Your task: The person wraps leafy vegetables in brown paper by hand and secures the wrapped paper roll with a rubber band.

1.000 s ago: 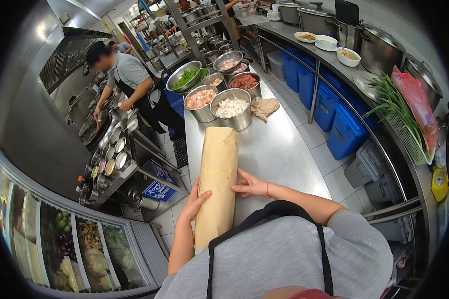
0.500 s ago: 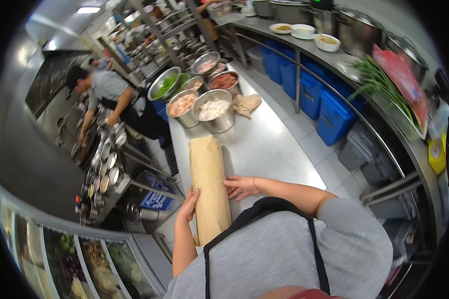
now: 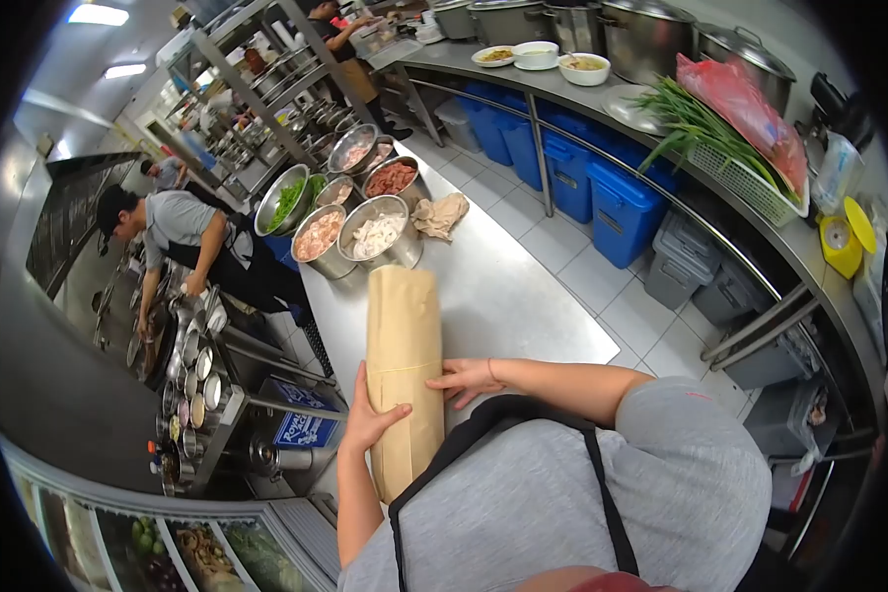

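Observation:
A long, thick bundle of brown paper (image 3: 403,326) with a thin band around its middle lies lengthwise before me, its near end close to my apron. My left hand (image 3: 373,416) grips its left side, thumb laid over the top and the other fingers partly hidden along the edge. Against the right side presses my right hand (image 3: 464,379), its thumb and fingertips at the paper near the band. Under the bundle is a steel table (image 3: 523,316). Beyond its far end stand metal pots of pale sliced meat (image 3: 320,235) and whitish pieces (image 3: 377,235), beside a crumpled brown paper (image 3: 440,215).
More bowls hold chopped greens (image 3: 285,202) and red meat (image 3: 392,179). At left, a co-worker (image 3: 192,232) leans over a stove beside small containers (image 3: 199,380). Blue bins (image 3: 624,212) stand under the right-hand counter, which carries a basket of green onions (image 3: 740,178).
My left hand has come further over the bundle, its thumb now on top. My right hand has closed in against the side. The view has shifted, and the bundle looks nearer.

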